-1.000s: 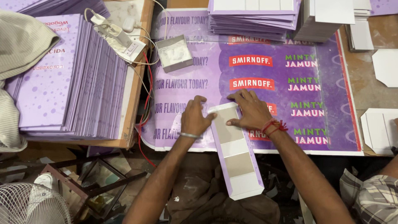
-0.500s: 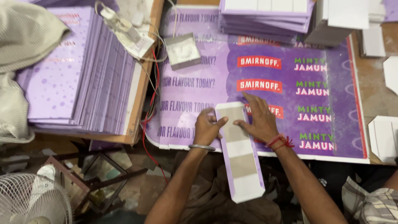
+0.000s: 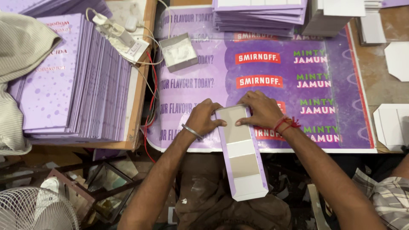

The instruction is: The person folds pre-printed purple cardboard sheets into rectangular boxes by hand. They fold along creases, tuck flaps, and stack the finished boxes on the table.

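Observation:
A long purple-edged cardboard strip (image 3: 241,153) with grey and white panels lies across the near edge of the purple printed sheet (image 3: 264,68) that covers the table, its lower half overhanging toward me. My left hand (image 3: 204,118), wearing a metal bangle, presses on the strip's upper left edge. My right hand (image 3: 262,110), with a red thread at the wrist, presses on the upper right edge. Both hands pinch the strip's far end between fingers and thumb.
A tall stack of purple cards (image 3: 72,81) sits at the left beside a striped cloth (image 3: 21,64). A small grey box (image 3: 180,52) and a power strip (image 3: 115,34) with cables lie nearby. More stacked purple sheets (image 3: 260,15) stand behind. White cut pieces (image 3: 392,123) lie right. A fan (image 3: 34,211) stands below.
The view has shifted a little. Both hands stay on the far end of the strip, with the fingers now folded tighter along its two side edges.

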